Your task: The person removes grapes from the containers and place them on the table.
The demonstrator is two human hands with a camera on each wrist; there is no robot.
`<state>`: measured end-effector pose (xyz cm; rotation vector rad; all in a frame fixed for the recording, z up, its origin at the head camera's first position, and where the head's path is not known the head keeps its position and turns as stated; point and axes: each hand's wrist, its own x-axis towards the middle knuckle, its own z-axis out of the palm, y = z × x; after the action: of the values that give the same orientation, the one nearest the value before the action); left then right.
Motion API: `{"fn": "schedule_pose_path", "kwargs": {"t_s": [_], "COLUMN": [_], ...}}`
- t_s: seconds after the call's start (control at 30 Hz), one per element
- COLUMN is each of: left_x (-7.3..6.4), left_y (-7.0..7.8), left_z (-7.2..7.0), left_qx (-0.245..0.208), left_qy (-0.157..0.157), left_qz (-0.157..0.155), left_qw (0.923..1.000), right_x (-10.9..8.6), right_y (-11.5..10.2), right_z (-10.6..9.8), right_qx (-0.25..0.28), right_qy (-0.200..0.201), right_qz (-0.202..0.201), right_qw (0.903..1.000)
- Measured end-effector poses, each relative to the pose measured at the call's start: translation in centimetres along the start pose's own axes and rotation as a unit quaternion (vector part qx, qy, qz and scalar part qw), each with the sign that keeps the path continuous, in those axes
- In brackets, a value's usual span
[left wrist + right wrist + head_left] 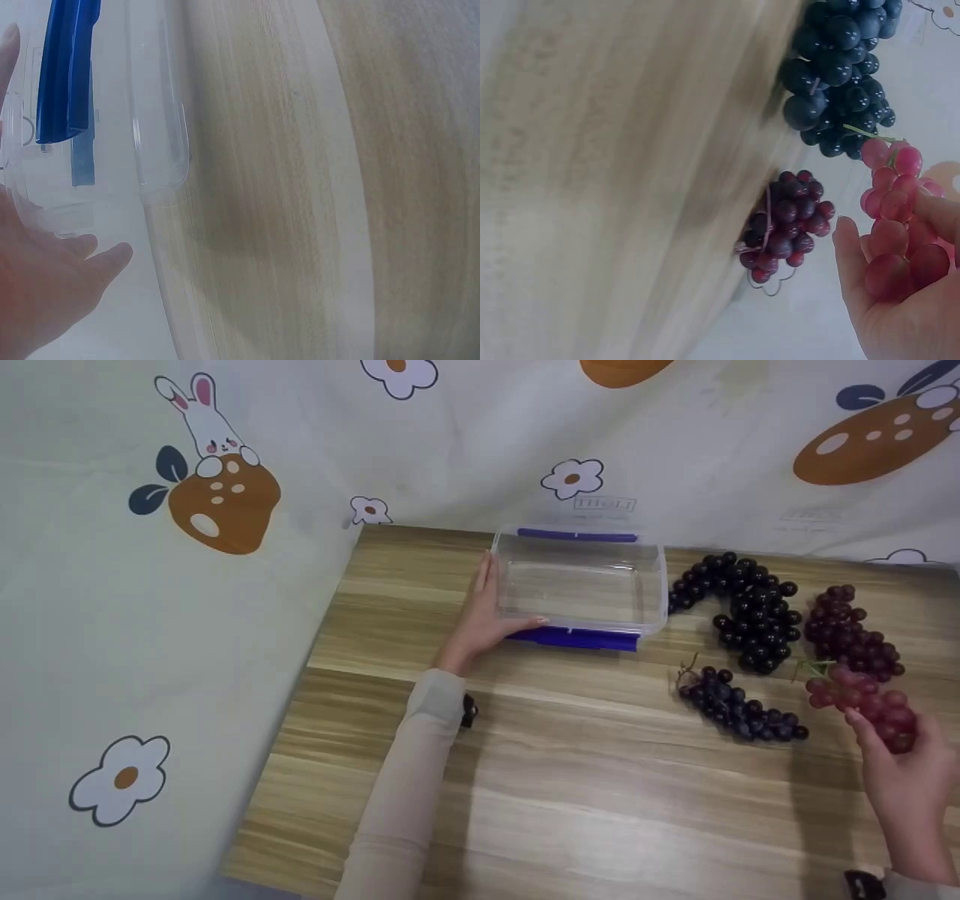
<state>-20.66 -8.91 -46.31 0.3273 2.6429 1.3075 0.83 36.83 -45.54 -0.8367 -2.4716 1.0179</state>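
Note:
A clear plastic food container (581, 585) with blue side flaps (576, 638) sits at the back of the wooden table. My left hand (480, 619) grips its near left corner, the thumb along the front rim and the fingers against the left wall. In the left wrist view, fingertips (112, 259) show beside the container's end. A bunch of light red grapes (874, 697) is in my right hand (911, 780), held between thumb and fingers at the right of the table. Its green stem points left, and the right wrist view shows the bunch raised.
A large black grape bunch (757, 615) lies right of the container. Behind the held bunch is a dark red bunch (847, 630). A smaller dark blue bunch (739, 709) lies nearer the front. A patterned sheet (465, 450) hangs behind the table (600, 780).

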Motion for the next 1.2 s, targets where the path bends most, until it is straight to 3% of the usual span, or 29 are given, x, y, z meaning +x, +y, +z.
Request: {"fn": "schedule_pose_path", "kwargs": {"t_s": [0.43, 0.77, 0.93, 1.2], "left_x": [0.0, 0.0, 0.0, 0.1], "left_y": [-0.1, -0.1, -0.1, -0.1], "left_z": [0.0, 0.1, 0.1, -0.1], "left_qx": [0.002, 0.0, 0.009, 0.013], "left_qy": [0.003, 0.007, 0.005, -0.001], "left_qz": [0.002, -0.002, -0.001, -0.005], "left_qw": [1.0, 1.0, 0.9999, 0.9999], "right_x": [0.8, 1.5, 1.2, 1.0], "right_y": [2.5, 3.4, 3.3, 2.4], "right_z": [0.5, 0.3, 0.1, -0.5], "right_qx": [-0.039, -0.075, -0.093, -0.153], "right_qy": [-0.047, -0.092, -0.093, -0.12], "right_qz": [0.049, 0.096, 0.073, 0.05], "right_qw": [0.9969, 0.9883, 0.9886, 0.9797]}}
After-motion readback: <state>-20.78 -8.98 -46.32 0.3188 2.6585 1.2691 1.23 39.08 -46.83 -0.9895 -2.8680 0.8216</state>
